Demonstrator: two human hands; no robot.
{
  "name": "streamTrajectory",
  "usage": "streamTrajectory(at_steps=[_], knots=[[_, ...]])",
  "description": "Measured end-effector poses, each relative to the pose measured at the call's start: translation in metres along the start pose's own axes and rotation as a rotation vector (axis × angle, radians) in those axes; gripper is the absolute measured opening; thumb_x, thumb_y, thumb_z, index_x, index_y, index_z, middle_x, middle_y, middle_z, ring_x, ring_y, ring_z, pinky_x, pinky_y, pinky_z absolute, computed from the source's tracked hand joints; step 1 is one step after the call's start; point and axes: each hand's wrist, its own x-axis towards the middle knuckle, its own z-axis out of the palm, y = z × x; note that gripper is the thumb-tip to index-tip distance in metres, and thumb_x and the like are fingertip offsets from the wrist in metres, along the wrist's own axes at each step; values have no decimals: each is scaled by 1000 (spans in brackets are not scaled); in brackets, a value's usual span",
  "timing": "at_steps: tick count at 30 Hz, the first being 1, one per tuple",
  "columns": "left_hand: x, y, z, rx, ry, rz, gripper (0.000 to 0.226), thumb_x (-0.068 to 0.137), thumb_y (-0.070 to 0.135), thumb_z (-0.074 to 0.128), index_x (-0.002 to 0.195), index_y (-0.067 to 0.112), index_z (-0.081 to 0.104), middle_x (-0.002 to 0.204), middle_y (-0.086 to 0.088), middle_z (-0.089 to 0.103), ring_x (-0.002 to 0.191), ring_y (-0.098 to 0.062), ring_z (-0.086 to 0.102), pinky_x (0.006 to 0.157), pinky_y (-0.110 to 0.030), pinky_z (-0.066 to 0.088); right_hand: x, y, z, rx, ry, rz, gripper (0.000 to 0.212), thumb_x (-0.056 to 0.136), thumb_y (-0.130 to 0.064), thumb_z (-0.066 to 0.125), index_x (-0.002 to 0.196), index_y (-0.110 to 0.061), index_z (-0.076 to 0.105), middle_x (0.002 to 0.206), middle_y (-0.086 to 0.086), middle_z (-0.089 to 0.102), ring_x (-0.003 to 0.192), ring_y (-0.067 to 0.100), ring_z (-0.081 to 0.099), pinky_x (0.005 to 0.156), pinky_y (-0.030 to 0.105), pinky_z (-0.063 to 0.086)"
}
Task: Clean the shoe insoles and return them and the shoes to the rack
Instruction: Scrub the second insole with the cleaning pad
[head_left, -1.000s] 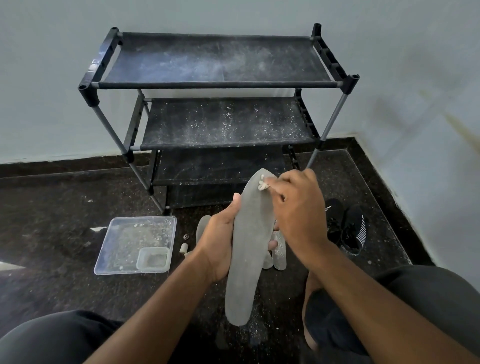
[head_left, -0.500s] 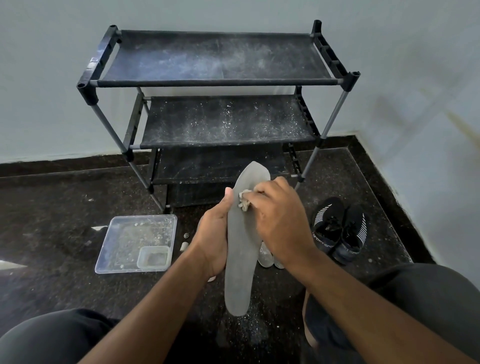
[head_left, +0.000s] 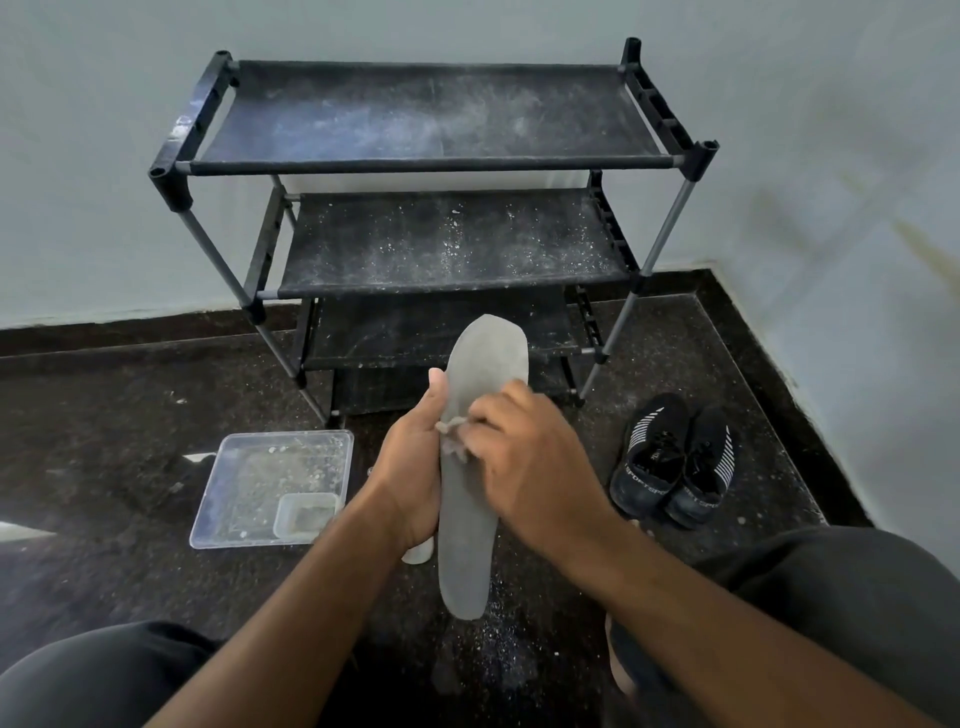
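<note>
Head view showed you seated on the dark speckled floor (head_left: 130, 426), facing a black three-tier shoe rack (head_left: 431, 166) set against the pale wall. Your left hand (head_left: 410, 467) gripped a grey insole (head_left: 475, 467) by its left edge, thumb up along the side and fingers wrapped behind, so the insole stood nearly upright in front of you, toe end up and overlapping the rack's lowest shelf. Your right hand (head_left: 530, 457) was curled around a small wad of grey cloth (head_left: 452, 439), pinching it against the insole's face about midway along its length, close beside your left thumb. A pair of black shoes (head_left: 675, 462) with white stripes stood side by side on the floor to your right, just in front of the rack's right leg and well apart from the insole. On your left lay a clear plastic tray (head_left: 234, 499) holding a smaller clear container (head_left: 304, 514) in its near right corner. A small pale object peeked out below your left hand; you could not tell what it was. White specks dusted the rack's shelves and the floor under the insole.
</note>
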Motion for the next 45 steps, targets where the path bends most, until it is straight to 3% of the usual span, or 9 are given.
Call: streamTrajectory(at_steps=[6,11,16,19,25,32,38,41,45], knots=[[-4,0,8,15,-36,60,70,106,61,30,131,8,69,109,-16,77,84,-25,77,63,-36,63,9,30,-15,-45,77,146,25,95,-21,54,92,-12,77,88,-3,60,87,18,46,68,39,49],[1,2,0,29,20,72,75,103,67,33,131,9,71,120,-18,74,99,-28,75,77,-41,63,1,10,-2,64,-92,97,22,95,-18,59,86,-7,76,88,-2,61,91,15,47,76,35,51],[4,1,-3,28,19,79,76,102,68,33,132,9,70,118,-16,75,97,-27,75,73,-40,62,4,9,1,149,-32,204,16,92,-20,66,86,-10,75,85,-2,64,87,12,47,80,25,46],[4,1,0,15,1,88,75,103,67,32,131,8,70,116,-17,75,95,-27,76,75,-42,64,2,11,4,163,11,239,6,91,-13,69,94,-9,71,91,-1,61,90,12,48,78,26,48],[4,0,-2,22,2,90,74,104,67,31,132,10,70,129,-20,71,110,-32,73,89,-48,62,2,15,8,151,-45,227,12,95,-18,65,94,-11,75,94,-5,54,93,11,43,77,28,51],[5,3,-4,3,34,104,74,103,67,32,126,10,73,125,-20,73,104,-32,75,94,-50,60,-2,4,5,113,-184,103,19,100,-17,55,105,-6,71,104,-1,52,105,13,43,85,34,52],[7,3,-1,-38,23,102,75,103,67,31,129,10,72,126,-20,72,105,-30,74,93,-48,60,0,8,4,42,-78,102,18,101,-16,56,92,-7,68,93,0,54,94,14,44,75,34,52],[8,3,-1,-48,10,120,74,104,66,29,131,10,71,130,-18,71,111,-30,72,94,-47,57,4,14,1,38,48,198,13,94,-15,66,104,-6,68,96,2,57,94,18,48,76,33,52],[5,0,-3,34,-1,128,74,102,69,33,125,13,75,115,-16,76,94,-27,75,75,-42,61,1,10,2,0,84,208,14,95,-18,63,99,-5,69,93,2,57,91,16,47,75,32,53]])
